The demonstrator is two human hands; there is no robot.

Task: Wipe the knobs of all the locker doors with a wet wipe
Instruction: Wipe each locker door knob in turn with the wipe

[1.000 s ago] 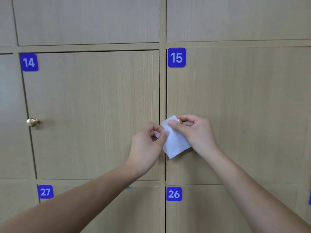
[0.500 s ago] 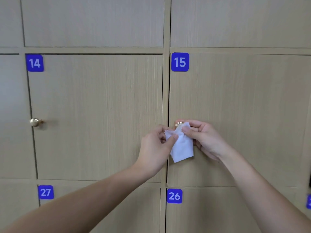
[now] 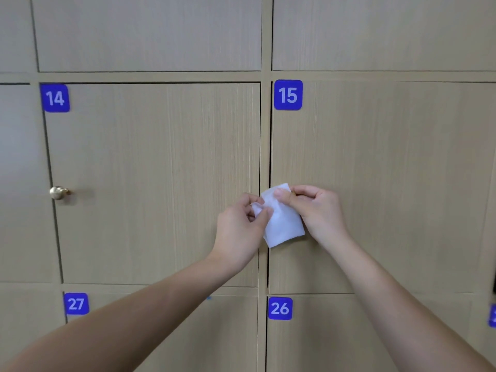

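At the left edge of wood-grain door 15 (image 3: 375, 170), a soft white wipe (image 3: 281, 224) is pinched from both sides: its upper corner by the right hand (image 3: 319, 213), its side edge by the left hand (image 3: 241, 232). Whatever knob lies beneath is hidden. On door 14 (image 3: 161, 183), a round, shiny brass knob (image 3: 58, 193) is left bare.

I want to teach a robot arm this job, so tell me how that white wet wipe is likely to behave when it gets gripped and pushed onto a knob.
Probably floppy: the wet wipe hangs limp below the pinching left hand and right hand. Likely very light, since fingertips alone hold it. It seems to drape and mould, wrapping around where door 15's knob sits.
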